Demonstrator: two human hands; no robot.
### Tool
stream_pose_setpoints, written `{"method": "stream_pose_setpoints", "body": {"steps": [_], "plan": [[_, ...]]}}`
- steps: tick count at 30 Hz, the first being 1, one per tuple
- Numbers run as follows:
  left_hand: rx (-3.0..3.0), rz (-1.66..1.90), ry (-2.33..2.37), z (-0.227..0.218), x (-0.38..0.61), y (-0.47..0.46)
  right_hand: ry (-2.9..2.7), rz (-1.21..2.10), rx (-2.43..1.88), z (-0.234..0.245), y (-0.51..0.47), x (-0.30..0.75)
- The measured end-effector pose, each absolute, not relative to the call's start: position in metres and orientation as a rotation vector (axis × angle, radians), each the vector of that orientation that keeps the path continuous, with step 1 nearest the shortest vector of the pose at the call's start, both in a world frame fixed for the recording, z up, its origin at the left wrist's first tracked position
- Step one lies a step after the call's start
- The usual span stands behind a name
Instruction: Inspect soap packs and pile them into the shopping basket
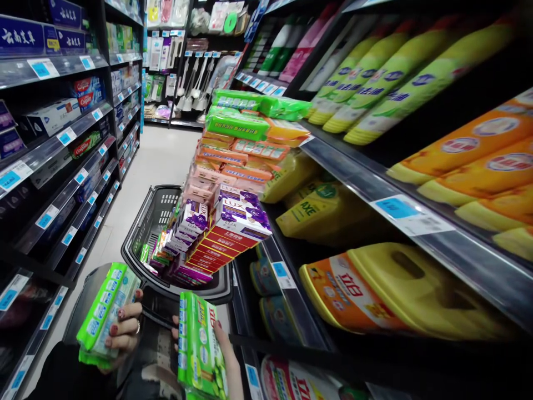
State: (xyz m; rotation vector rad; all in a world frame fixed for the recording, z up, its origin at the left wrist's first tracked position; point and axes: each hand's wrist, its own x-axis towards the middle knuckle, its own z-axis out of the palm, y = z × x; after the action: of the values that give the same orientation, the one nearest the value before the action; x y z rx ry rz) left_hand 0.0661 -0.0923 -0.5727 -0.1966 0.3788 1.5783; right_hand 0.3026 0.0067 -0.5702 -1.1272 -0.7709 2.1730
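My left hand [127, 328], with red nails and a ring, is closed around a bright green wrapped soap pack [100, 311], held tilted. Beside it, my right hand [230, 358] grips another green soap pack [200, 339], with its thumb along the right edge. Just beyond both hands stands a dark shopping basket [132, 236]. Stacked in and above it are purple-and-white LUX soap boxes [241, 210], with orange and pink packs [237, 158] behind. More green packs [237, 123] lie on top of the far stack.
On the right, shelves hold yellow-green spray-style bottles [391, 83], orange bottles [478, 144] and a large yellow detergent jug [383, 289]. The shelf edge [358, 172] juts close to the stack. Toothpaste shelves [62, 130] line the left. Pale aisle floor [162, 153] runs between them.
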Motion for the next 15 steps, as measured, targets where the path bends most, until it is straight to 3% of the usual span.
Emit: {"method": "stream_pose_setpoints", "body": {"steps": [7,11,15], "plan": [[-0.632,1.449,-0.339,-0.511,0.059,-0.064,-0.551,2.199,-1.154,-0.592,-0.032,0.25],[-0.456,1.43,-0.402,-0.525,0.062,-0.055,-0.588,2.124,-1.121,-0.592,-0.028,0.257],[-0.072,1.378,-0.168,-0.553,0.061,-0.054,-0.622,2.02,-1.114,-0.592,-0.03,0.254]]}}
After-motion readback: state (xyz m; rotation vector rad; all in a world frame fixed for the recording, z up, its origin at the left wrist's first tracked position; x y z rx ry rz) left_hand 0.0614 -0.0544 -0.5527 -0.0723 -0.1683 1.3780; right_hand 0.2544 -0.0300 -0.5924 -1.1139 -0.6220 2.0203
